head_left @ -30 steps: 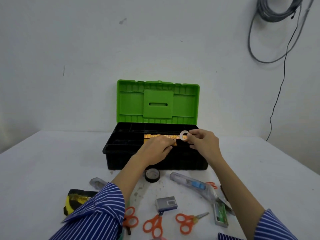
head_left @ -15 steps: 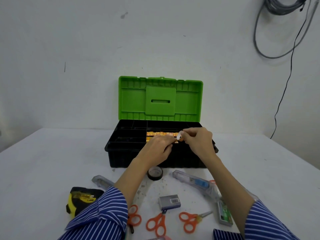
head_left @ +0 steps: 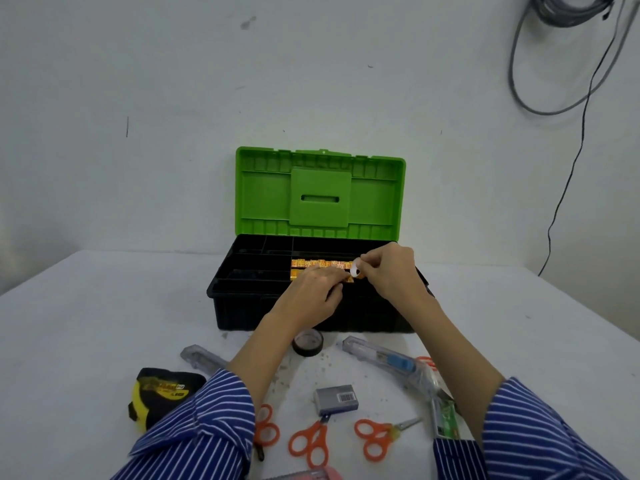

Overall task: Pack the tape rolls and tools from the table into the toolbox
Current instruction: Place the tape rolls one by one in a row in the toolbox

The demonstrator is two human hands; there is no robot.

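A black toolbox (head_left: 242,313) stands open with its green lid (head_left: 320,192) upright. Inside its tray lie rows of small orange-yellow tape rolls (head_left: 311,265). My right hand (head_left: 389,271) pinches a small white tape ring (head_left: 356,270) just above the right end of those rows. My left hand (head_left: 313,294) rests on the orange rolls with fingers curled over them. A black tape roll (head_left: 307,342) lies on the table in front of the box.
On the white table (head_left: 86,323) near me lie a yellow-black tape measure (head_left: 159,393), three orange scissors (head_left: 379,436), a grey box (head_left: 335,398), clear-cased cutters (head_left: 384,360) and a green-labelled pack (head_left: 446,419). Cables (head_left: 554,81) hang on the wall at right.
My right hand has lowered the white ring from above the box rim down toward the orange rolls. The left hand stays on the rolls. The view has shifted slightly.
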